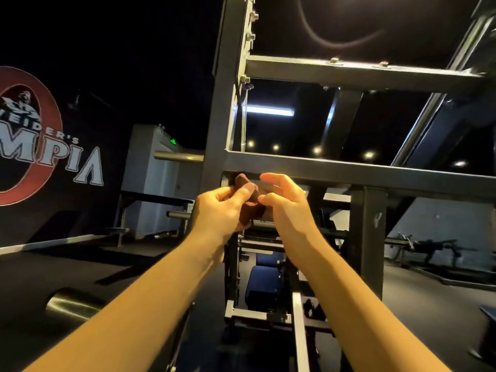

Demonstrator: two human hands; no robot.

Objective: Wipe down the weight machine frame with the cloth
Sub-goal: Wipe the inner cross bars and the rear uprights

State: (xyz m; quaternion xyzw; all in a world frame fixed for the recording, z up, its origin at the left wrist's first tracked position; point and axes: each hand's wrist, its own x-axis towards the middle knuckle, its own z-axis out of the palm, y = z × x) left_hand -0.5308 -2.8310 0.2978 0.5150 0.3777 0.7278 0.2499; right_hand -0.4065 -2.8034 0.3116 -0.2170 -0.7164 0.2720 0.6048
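A dark steel weight machine frame (pixel 349 173) rises in front of me, with an upright post at left and horizontal crossbars running right. A small dark red-brown cloth (pixel 248 200) is bunched up just below the lower crossbar, near the post. My left hand (pixel 222 208) grips the cloth, fingers and thumb curled round it. My right hand (pixel 284 202) pinches the cloth's right side between thumb and fingers. Both hands sit just under the crossbar; the cloth's top nearly touches it.
A blue padded seat (pixel 264 283) sits low inside the frame. Chrome weight pegs (pixel 177 156) stick out left of the post, and a thick chrome bar end (pixel 72 304) lies at lower left. A painted wall logo (pixel 40 146) is at left. Other machines (pixel 429 251) stand at right.
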